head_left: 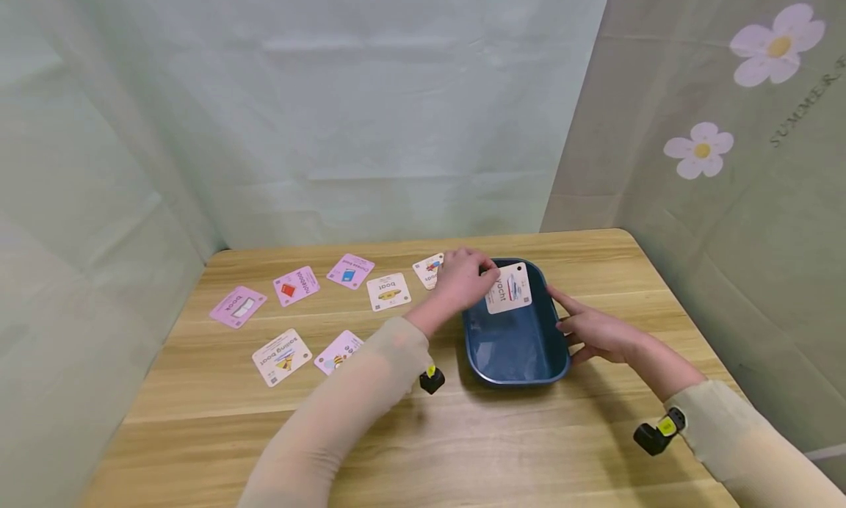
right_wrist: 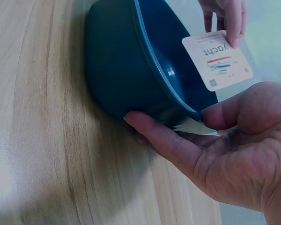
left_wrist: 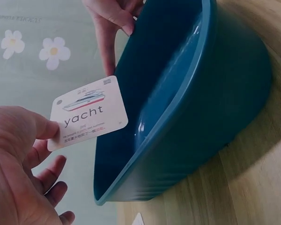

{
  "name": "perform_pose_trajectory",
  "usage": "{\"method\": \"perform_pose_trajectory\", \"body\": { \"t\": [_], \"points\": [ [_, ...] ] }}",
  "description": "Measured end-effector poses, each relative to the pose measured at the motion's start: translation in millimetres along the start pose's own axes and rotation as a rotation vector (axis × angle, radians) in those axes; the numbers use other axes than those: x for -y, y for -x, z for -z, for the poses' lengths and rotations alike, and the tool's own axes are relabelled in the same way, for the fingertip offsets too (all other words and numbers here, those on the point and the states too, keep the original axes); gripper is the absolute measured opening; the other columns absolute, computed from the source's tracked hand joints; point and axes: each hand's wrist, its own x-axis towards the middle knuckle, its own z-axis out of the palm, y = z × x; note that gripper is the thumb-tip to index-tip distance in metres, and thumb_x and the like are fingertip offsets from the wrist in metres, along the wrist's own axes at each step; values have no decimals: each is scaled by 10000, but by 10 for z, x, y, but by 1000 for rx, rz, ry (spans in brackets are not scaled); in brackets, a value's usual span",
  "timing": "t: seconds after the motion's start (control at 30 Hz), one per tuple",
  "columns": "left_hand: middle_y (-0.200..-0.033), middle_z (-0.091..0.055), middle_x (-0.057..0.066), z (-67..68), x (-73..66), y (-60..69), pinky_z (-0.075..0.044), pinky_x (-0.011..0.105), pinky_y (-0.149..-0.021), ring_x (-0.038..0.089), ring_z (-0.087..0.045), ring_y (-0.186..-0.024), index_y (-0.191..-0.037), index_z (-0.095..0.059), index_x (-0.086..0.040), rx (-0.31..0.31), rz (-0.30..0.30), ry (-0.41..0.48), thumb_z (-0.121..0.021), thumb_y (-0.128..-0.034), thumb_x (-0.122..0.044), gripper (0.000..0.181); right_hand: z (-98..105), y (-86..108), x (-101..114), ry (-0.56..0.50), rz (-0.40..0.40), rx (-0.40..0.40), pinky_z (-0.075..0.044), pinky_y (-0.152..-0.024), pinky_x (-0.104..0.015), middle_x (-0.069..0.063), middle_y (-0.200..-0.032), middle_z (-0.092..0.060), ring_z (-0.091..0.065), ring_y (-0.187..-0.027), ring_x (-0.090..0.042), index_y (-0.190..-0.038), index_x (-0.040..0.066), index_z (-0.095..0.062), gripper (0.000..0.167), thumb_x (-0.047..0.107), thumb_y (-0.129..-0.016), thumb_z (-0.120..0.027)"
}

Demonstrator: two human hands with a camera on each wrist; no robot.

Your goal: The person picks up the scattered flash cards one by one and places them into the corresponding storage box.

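Note:
A flash card (head_left: 509, 288) with the word "yacht" and a picture of a boat is pinched at its edge between the thumb and fingers of my left hand (head_left: 464, 277). It hangs tilted over the far end of a dark blue plastic bin (head_left: 509, 382). The card's face (left_wrist: 90, 115) shows fully in the left wrist view. My right hand (head_left: 600, 333) holds the bin's right side. In the right wrist view, the thumb of that hand (right_wrist: 253, 140) lies at the rim and the fingers press along the outer wall.
Left of the bin several cards lie spread on the wooden table (head_left: 198, 434): book (head_left: 238, 307), notebook (head_left: 296, 285), a blue-book card (head_left: 350, 271), boat (head_left: 388, 292), sailing boat (head_left: 281, 357), and a bee card (head_left: 337, 350) partly behind my sleeve. Another card (head_left: 427, 269) is partly hidden by my left hand.

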Motion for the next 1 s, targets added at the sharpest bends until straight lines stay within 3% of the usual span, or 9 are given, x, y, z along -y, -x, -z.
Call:
{"method": "perform_pose_trajectory", "body": {
  "t": [0.23,0.67,1.0],
  "points": [
    [-1385,-552,55,-54,-49,-26,-357,477,-1074,313,-377,-1351,-1104,-755,-213,53,-24,-50,-580,-1016,-370,251,7,-10,13,-12,6,-3,-568,-830,-580,-419,-1586,-128,-446,-1316,-564,-1637,328,90,778,36,-1056,-339],
    [-1221,-572,23,-126,-103,-32,-388,440,-989,273,-429,-1209,-1073,-764,-259,87,-15,-176,-591,-1001,-397,233,3,-17,47,15,5,-6,-572,-819,-579,-428,-1571,-150,-474,-1287,-554,-1639,296,97,786,13,-1044,-333],
    [-1192,-586,-24,-258,-119,0,-388,423,-968,243,-423,-1186,-1071,-760,-309,168,-58,-366,-560,-1030,-399,222,-7,-25,24,16,17,-2,-565,-830,-586,-442,-1547,-210,-510,-1268,-528,-1640,263,98,807,-5,-1014,-336]
  ]
}}
